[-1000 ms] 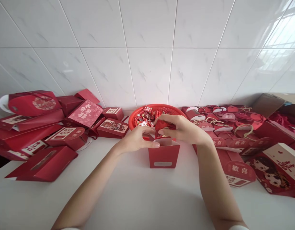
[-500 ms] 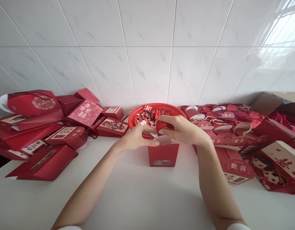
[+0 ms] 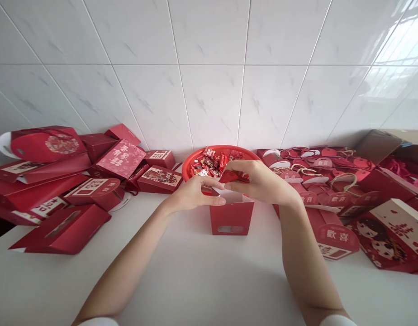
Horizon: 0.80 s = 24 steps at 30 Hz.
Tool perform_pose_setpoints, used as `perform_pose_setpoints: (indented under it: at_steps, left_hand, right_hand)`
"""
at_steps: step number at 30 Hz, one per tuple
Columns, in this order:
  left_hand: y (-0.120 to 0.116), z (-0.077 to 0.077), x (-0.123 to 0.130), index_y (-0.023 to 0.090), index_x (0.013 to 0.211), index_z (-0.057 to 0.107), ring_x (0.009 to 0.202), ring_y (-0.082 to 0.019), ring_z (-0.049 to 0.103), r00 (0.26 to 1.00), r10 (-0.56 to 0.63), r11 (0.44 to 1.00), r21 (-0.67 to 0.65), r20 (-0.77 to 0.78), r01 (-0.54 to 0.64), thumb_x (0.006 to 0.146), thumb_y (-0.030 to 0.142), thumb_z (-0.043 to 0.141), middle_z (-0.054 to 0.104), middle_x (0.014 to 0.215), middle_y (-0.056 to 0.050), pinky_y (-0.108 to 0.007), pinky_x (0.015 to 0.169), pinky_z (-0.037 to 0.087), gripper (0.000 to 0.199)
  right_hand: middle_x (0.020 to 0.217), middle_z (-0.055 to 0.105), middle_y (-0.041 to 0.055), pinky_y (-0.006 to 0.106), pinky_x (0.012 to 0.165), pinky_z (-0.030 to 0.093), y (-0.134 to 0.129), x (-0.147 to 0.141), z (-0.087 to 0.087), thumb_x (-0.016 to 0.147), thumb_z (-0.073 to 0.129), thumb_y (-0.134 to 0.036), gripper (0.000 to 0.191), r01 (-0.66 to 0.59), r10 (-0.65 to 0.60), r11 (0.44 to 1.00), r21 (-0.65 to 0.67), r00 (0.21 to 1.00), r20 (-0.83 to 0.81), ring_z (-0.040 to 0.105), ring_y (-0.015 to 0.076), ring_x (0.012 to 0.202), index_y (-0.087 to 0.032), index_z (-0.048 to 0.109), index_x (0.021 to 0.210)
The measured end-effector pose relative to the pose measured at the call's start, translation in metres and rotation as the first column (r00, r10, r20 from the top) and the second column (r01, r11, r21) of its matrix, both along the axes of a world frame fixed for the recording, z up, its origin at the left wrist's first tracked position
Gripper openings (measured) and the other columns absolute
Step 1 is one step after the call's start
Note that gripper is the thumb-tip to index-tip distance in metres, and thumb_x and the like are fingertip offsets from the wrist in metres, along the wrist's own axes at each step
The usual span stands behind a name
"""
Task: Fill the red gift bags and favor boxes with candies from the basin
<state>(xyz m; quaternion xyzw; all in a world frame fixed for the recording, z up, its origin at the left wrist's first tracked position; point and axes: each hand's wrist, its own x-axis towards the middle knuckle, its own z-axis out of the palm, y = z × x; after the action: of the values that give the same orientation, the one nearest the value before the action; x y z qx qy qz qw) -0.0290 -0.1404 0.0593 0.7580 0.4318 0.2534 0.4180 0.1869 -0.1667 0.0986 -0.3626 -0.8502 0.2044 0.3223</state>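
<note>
In the middle of the white table stands a red paper gift box, upright, with its top open and its white inside showing. A small window low on its front shows something pale inside. My left hand is at the box's left top edge, thumb across the front rim and index finger over the far side. Above the right and back of the opening is my right hand, thumb and fingers closed on a red piece. Whether that piece is a flap or a wrapped sweet, I cannot tell.
Behind the box, a red plastic basket holds wrapped sweets. Red gift boxes are heaped at left. More boxes with handles stand at right, near a cardboard box. A white tiled wall closes the back.
My right hand has shifted slightly, its fingers lower and flatter over the red piece. The index finger of my left hand has come nearer to it. The box stays in place.
</note>
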Motion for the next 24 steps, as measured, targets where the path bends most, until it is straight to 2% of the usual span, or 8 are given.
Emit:
perform_pose_setpoints:
  at_steps: [5,7,11,14,20,24]
  left_hand:
    - [-0.003,0.008,0.003,0.021,0.103,0.078,0.107,-0.028,0.068,0.991,-0.13,0.992,0.009,0.022,0.13,0.07,0.038,0.082,0.076,0.108,-0.005,-0.038,0.096,0.052,0.037]
    - [-0.003,0.009,0.003,0.02,0.1,0.078,0.104,-0.027,0.068,0.985,-0.17,0.986,0.008,0.041,0.169,0.071,0.036,0.082,0.077,0.107,-0.005,-0.037,0.095,0.052,0.033]
    - [-0.002,0.008,0.002,0.02,0.095,0.079,0.104,-0.027,0.067,0.981,-0.191,0.981,0.021,0.042,0.191,0.071,0.036,0.082,0.076,0.11,-0.005,-0.037,0.095,0.051,0.029]
    - [-0.001,0.007,0.002,0.021,0.098,0.079,0.105,-0.027,0.067,0.983,-0.181,0.983,0.035,0.035,0.18,0.071,0.037,0.083,0.076,0.109,-0.005,-0.037,0.096,0.049,0.032]
    - [0.001,0.004,0.001,0.023,0.106,0.079,0.107,-0.028,0.068,0.987,-0.159,0.986,0.056,0.032,0.157,0.072,0.037,0.082,0.077,0.109,-0.005,-0.038,0.097,0.051,0.037]
    - [0.003,-0.002,-0.001,0.023,0.104,0.079,0.11,-0.029,0.068,0.994,-0.109,0.988,0.114,0.013,0.106,0.076,0.045,0.078,0.076,0.116,-0.007,-0.039,0.096,0.053,0.036]
  right_hand:
    - [0.065,0.057,-0.0037,0.025,0.053,0.03,0.001,0.0,-0.001,0.087,0.059,-0.014,0.007,-0.078,0.1,0.986,-0.147,0.984,0.149,0.044,0.0104,0.056,-0.019,0.065,0.087]
    - [0.071,0.064,-0.0018,0.025,0.056,0.034,0.002,0.0,-0.001,0.088,0.06,-0.014,0.012,-0.087,0.129,0.98,-0.178,0.962,0.242,0.05,0.0114,0.059,-0.018,0.068,0.095]
    - [0.089,0.072,0.003,0.026,0.062,0.039,0.002,-0.001,-0.001,0.088,0.057,-0.01,0.02,-0.108,0.173,0.974,-0.199,0.922,0.347,0.06,0.0144,0.07,-0.018,0.07,0.099]
    - [0.095,0.075,0.0039,0.027,0.064,0.041,0.001,-0.001,-0.001,0.088,0.055,-0.007,0.023,-0.12,0.182,0.972,-0.204,0.929,0.323,0.064,0.0157,0.075,-0.018,0.07,0.102]
    - [0.089,0.074,0.004,0.026,0.063,0.042,0.002,0.003,-0.002,0.093,0.053,-0.016,0.021,-0.095,0.138,0.98,-0.177,0.958,0.25,0.063,0.015,0.073,-0.017,0.069,0.105]
    - [0.084,0.073,0.0032,0.025,0.062,0.043,0.0,0.007,0.0,0.091,0.051,-0.013,0.022,-0.075,0.099,0.987,-0.144,0.981,0.169,0.064,0.0152,0.073,-0.017,0.069,0.104]
